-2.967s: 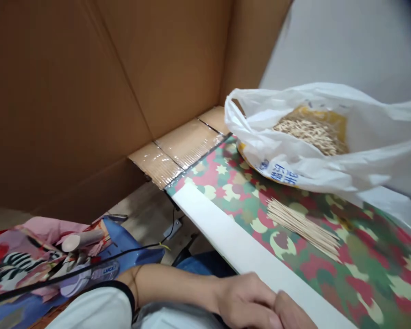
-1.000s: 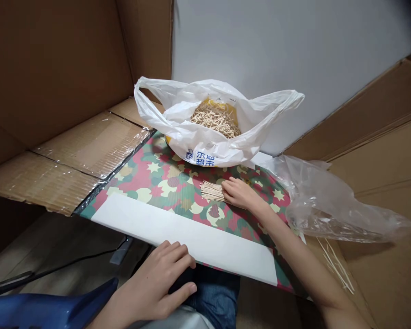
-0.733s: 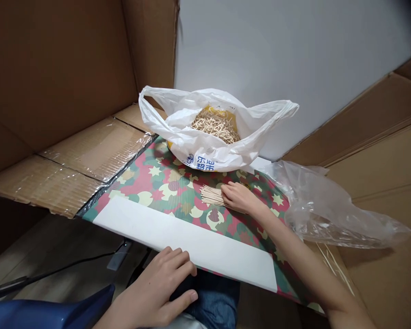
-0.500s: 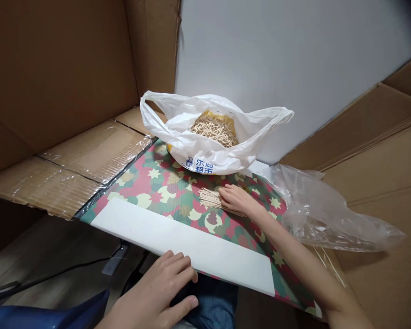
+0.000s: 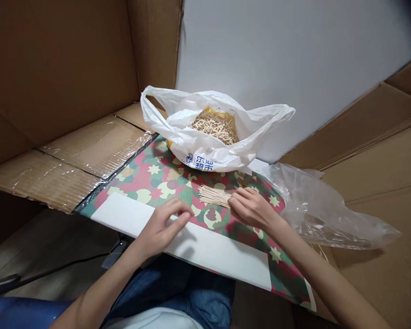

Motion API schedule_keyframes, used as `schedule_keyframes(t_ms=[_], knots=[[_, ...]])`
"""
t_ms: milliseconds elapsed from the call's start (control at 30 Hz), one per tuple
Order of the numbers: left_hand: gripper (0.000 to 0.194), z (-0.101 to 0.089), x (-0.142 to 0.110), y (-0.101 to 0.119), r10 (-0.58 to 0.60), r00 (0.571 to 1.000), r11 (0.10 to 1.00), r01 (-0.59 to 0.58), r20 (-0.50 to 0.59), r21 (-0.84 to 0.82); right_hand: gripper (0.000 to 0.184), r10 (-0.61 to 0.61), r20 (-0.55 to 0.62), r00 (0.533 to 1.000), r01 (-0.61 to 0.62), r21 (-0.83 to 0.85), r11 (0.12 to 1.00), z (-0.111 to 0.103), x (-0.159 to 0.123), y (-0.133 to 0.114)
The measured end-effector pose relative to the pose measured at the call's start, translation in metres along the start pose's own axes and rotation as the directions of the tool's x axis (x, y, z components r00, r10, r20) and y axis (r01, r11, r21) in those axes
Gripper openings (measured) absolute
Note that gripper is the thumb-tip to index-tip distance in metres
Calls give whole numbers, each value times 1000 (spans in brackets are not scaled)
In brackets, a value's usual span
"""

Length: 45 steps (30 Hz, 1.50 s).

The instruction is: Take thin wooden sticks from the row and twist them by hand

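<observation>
in front of the white bag, more of the stick bundle lies uncovered: right hand drawn back — grip hidden, can't tell — left hand risen, grip apart, bringing both near it.

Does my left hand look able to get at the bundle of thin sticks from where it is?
Likely yes: your left hand looks empty, and nothing visible stands between it and the exposed left end of the bundle; your right hand covers only the other end.

Head-worn view; faces forward and down; near, above the patterned tabletop
</observation>
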<state>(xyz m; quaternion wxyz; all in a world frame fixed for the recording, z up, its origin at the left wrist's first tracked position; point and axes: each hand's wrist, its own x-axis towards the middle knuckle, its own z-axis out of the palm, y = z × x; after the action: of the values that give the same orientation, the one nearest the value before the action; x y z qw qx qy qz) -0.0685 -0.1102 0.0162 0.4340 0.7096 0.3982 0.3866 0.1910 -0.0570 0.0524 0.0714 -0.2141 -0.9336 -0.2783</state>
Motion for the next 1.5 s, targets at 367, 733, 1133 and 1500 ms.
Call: schedule_keyframes(t_ms=[367, 733, 1133, 1500], knots=[[20, 23, 32, 4, -18, 895, 756, 304, 445, -580, 24, 115, -28, 993, -106, 224, 969, -39, 4, -46], [12, 37, 19, 2, -42, 962, 799, 195, 270, -569, 15, 427, 30, 904, -348, 634, 691, -30, 3, -69], [6, 41, 19, -14, 25, 988, 751, 82, 153, -655, 13, 619, 440, 650, -350, 897, -270, -8, 7, -99], [9, 38, 23, -14, 26, 980, 771, 105, 196, -628, 16, 608, 564, 558, -105, 775, -623, 2, 11, -125]])
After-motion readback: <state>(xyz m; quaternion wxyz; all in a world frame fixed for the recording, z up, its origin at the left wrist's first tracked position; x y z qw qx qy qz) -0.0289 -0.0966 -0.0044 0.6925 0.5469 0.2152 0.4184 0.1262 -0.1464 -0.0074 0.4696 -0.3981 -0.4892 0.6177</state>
